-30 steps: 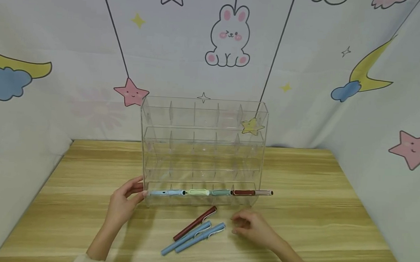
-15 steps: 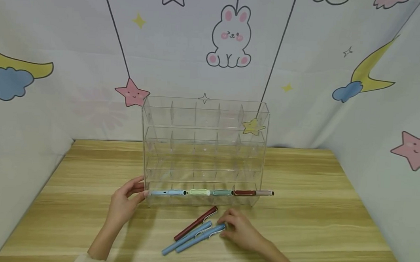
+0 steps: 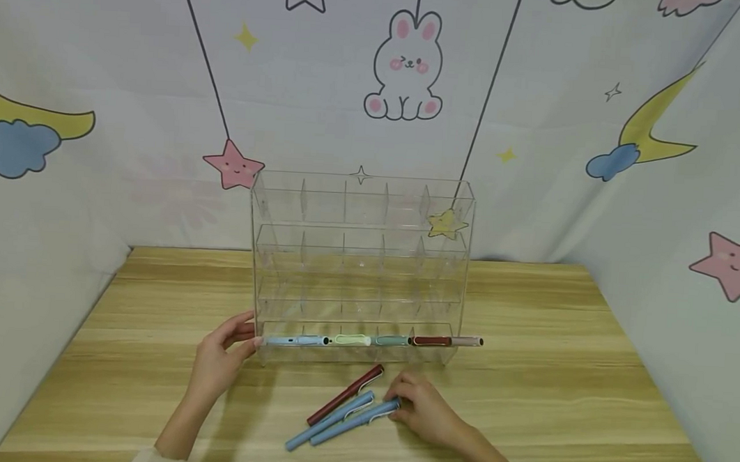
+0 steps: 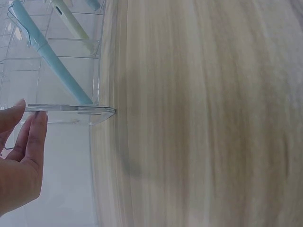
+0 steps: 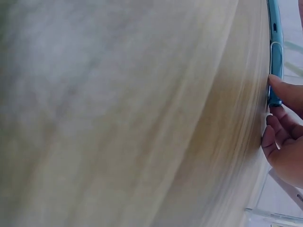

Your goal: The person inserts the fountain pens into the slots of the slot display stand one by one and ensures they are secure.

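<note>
My left hand (image 3: 219, 359) grips the left side panel of a clear acrylic rack (image 3: 360, 301), thumb on one face and fingers on the other in the left wrist view. With thumb and fingers, my right hand (image 3: 428, 410) pinches the clip end of a blue pen (image 3: 348, 426) lying on the table. Alongside it are a second blue pen (image 3: 322, 427) and a dark red pen (image 3: 341, 399). Across the rack's bottom tier run a light blue pen (image 3: 295, 340), a pale green pen (image 3: 350, 339), a grey-green pen (image 3: 391, 340), a maroon pen (image 3: 432, 341) and a pinkish pen (image 3: 467, 341).
The rack stands on a wood-grain table (image 3: 546, 352), its upper tiers divided into small compartments. Behind it hangs a white cloth (image 3: 326, 103) printed with a rabbit, stars and moons. The pinkish pen sticks out past the rack's right side.
My right hand has moved left and taken hold of the nearer blue pen's clip end, which has shifted slightly right. The left hand stays at the rack's side.
</note>
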Demonstrator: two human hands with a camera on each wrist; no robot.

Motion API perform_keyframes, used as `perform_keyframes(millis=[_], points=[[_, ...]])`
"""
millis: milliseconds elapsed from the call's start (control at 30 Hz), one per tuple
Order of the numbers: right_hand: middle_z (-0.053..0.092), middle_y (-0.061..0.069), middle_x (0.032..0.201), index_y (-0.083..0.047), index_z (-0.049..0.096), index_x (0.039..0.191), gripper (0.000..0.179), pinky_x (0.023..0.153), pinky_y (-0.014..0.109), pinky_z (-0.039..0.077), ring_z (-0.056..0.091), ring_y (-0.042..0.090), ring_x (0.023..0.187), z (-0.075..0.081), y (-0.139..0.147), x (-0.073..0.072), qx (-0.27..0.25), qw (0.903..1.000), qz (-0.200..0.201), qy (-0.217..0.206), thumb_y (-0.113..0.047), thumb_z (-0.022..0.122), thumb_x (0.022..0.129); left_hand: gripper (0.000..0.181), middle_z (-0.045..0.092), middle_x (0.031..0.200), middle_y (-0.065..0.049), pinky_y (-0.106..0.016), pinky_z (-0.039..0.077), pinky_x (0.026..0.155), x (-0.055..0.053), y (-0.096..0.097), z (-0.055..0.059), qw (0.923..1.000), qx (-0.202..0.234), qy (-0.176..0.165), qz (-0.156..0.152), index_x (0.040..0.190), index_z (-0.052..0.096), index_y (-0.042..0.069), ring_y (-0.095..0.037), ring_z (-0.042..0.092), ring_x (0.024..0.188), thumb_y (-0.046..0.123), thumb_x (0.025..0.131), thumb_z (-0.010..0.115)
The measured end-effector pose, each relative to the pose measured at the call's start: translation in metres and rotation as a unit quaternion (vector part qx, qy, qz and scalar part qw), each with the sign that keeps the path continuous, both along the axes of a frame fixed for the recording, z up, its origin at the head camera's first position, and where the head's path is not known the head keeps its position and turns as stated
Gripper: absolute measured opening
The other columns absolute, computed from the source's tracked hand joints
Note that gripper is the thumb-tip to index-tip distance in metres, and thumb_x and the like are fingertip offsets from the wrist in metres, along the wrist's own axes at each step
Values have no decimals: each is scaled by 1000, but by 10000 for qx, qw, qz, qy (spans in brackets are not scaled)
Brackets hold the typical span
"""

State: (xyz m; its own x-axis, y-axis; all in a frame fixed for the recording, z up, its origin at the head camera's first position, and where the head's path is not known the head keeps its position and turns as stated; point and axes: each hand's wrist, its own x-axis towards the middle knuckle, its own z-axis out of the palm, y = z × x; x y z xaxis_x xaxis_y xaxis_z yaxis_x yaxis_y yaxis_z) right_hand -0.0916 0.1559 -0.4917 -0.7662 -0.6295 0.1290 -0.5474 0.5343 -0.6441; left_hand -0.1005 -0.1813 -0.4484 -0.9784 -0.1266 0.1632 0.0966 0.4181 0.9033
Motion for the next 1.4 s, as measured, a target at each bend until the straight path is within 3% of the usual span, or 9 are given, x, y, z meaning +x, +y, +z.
perform_keyframes(millis=[200, 500, 667, 867, 1100, 1400], points=[[58, -7, 88, -11, 65, 87, 19, 77, 27, 46, 51, 8, 85, 0, 4, -1, -221, 9991, 270, 257, -7, 75, 72, 41, 61, 102, -20, -17, 53, 68, 0, 0, -1, 10000, 53, -13, -10, 121, 54, -3, -12, 60, 89, -7, 81, 64], [61, -6, 85, -10, 66, 86, 11, 66, 20, 48, 51, 3, 76, 10, 10, 2, -390, 9984, 229, -336, -13, 72, 77, 41, 61, 103, -20, -17, 52, 69, 0, 0, 0, 10000, 67, -38, -17, 121, 54, -3, -12, 59, 89, -6, 82, 64], [58, -7, 82, -9, 65, 86, 9, 62, 18, 47, 49, 1, 73, 22, 11, 4, -446, 9975, 230, -505, -12, 70, 79, 41, 60, 104, -20, -16, 52, 69, 0, 0, 0, 9999, 73, -120, 25, 122, 54, -2, -10, 58, 90, -4, 82, 64], [56, -8, 78, -8, 65, 86, 9, 58, 20, 49, 48, 1, 69, 39, 14, 4, -892, 9927, 405, -704, -6, 70, 78, 42, 61, 105, -20, -17, 52, 70, 0, 1, 1, 9998, 81, -169, 21, 123, 53, -1, -13, 59, 91, -4, 82, 64], [57, -6, 80, -9, 65, 89, 7, 60, 23, 48, 50, 3, 70, 66, 17, -2, -937, 9923, 345, -730, -9, 66, 82, 42, 60, 107, -20, -17, 52, 70, 1, 0, 2, 9995, 107, -291, 4, 124, 52, -1, -4, 55, 90, -3, 83, 63], [59, 0, 75, -6, 65, 87, 6, 49, 24, 48, 50, 5, 61, 103, 13, -19, -1429, 9897, 109, 11, -8, 68, 82, 42, 60, 106, -20, -16, 52, 70, 2, 2, 4, 9995, 121, -286, 18, 124, 53, -2, -5, 56, 90, -5, 83, 62]])
